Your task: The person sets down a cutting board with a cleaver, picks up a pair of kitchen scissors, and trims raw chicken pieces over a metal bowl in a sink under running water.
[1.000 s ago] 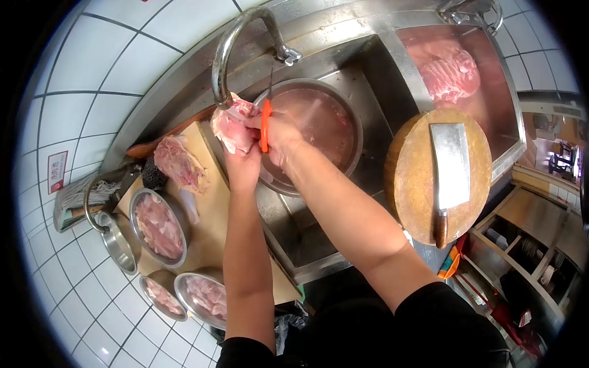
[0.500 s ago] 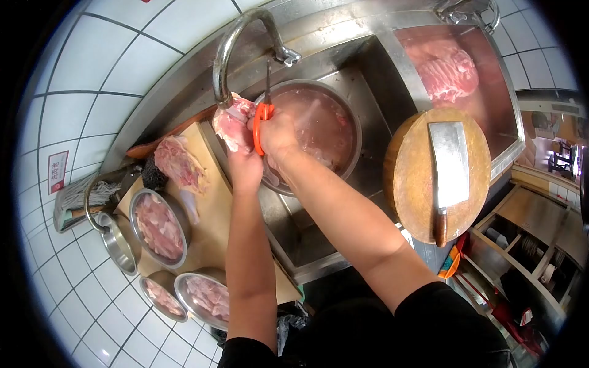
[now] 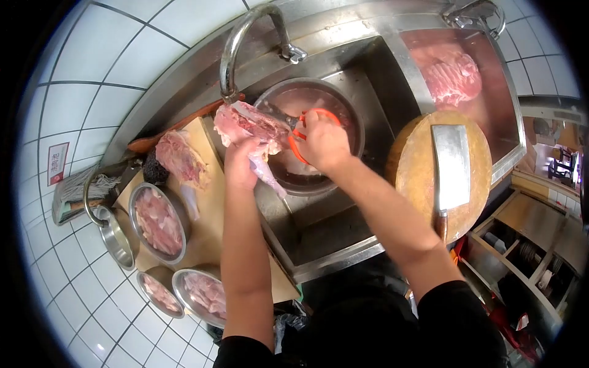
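Observation:
My left hand (image 3: 240, 165) grips a raw poultry piece (image 3: 236, 127) from below. Its cut, bony side faces up and a leg hangs toward the sink. In my right hand (image 3: 325, 146) are kitchen scissors with orange handles (image 3: 331, 115). Their dark blades point left along the piece's right edge; I cannot tell whether they are cutting. Beneath both hands a round metal basin (image 3: 358, 150) of cloudy pink water stands in the steel sink (image 3: 325, 224).
Another poultry piece (image 3: 178, 153) lies on the cutting board (image 3: 208, 236) at left, beside several metal bowls of meat. A faucet (image 3: 228, 58) arches above. On the right, a cleaver (image 3: 453, 165) rests on a round chopping block (image 3: 411, 178); a large meat piece (image 3: 454, 80) soaks behind.
The scissors, upright before, now point left, and my right hand has moved right, away from my left. The poultry piece has turned, bringing its bony side and leg into view.

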The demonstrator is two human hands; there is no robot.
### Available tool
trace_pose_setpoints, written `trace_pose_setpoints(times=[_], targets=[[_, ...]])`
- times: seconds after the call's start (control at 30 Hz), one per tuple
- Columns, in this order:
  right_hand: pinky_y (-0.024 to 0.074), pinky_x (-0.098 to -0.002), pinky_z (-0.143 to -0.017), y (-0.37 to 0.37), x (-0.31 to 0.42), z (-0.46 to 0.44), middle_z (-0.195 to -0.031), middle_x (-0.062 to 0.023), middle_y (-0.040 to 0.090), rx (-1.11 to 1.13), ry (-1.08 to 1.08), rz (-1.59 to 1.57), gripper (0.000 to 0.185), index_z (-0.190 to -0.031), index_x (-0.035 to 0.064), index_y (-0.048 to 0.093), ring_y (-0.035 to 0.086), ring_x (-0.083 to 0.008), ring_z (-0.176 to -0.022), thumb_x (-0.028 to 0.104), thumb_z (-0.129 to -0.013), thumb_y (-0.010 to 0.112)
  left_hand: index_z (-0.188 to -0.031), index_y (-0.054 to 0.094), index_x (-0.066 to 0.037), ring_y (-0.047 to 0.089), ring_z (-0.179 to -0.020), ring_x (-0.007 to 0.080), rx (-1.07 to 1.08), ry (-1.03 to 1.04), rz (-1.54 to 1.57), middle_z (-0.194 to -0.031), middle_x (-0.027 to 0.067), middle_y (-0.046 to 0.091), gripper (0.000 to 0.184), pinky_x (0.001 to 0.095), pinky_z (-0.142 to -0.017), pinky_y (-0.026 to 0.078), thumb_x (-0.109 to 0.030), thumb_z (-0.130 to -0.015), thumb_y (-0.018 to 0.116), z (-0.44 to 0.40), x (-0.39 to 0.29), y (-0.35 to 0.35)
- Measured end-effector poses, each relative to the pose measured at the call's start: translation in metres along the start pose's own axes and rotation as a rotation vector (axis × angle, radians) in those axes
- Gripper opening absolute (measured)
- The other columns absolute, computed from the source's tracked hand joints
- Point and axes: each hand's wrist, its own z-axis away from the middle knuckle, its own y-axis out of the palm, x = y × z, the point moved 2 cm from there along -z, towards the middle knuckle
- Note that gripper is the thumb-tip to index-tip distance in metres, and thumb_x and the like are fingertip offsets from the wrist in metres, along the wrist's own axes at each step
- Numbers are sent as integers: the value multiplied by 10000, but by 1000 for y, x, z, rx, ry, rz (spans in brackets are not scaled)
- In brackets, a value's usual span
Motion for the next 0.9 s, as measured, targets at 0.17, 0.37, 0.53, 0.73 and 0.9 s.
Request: trace_pose_setpoints(times=[0.17,0.37,0.53,0.73,0.9], targets=[[510,-408,-884,-25,-8,-25,-1041,-158,636,-102,-441,501,437,-1051,38,599,620,-310,-1005,407,-844,707,-1005,682,35,679,-905,224,60,-67,-221,-962,111,708,214,359,-841,527,-73,-822,656,-16,-9,-14],[495,-388,-829,-49,4,-47,-1025,-101,639,-118,-667,807,285,-1050,69,620,609,-264,-975,312,-903,618,-950,681,17,674,-836,197,130,-152,-307,-912,92,706,179,322,-785,522,-83,-802,673,-17,-26,8],[510,-390,-791,-53,12,-52,-1037,-102,640,-66,-636,830,338,-1072,60,626,610,-258,-967,345,-890,637,-938,683,-9,673,-822,189,102,-152,-286,-894,74,702,153,319,-772,521,-76,-800,673,-23,-27,11],[501,-365,-737,-51,20,-58,-1015,-88,640,-91,-700,914,326,-1035,69,657,594,-237,-940,339,-853,655,-946,679,-17,672,-820,195,97,-189,-302,-893,73,697,156,324,-753,528,-72,-800,672,-14,-26,18],[500,-354,-741,-52,24,-52,-1014,-78,641,-147,-762,996,279,-1008,81,675,591,-231,-946,302,-840,654,-1044,650,-6,661,-899,204,57,-275,-373,-950,81,680,239,334,-812,523,-44,-809,634,-8,-30,24]])
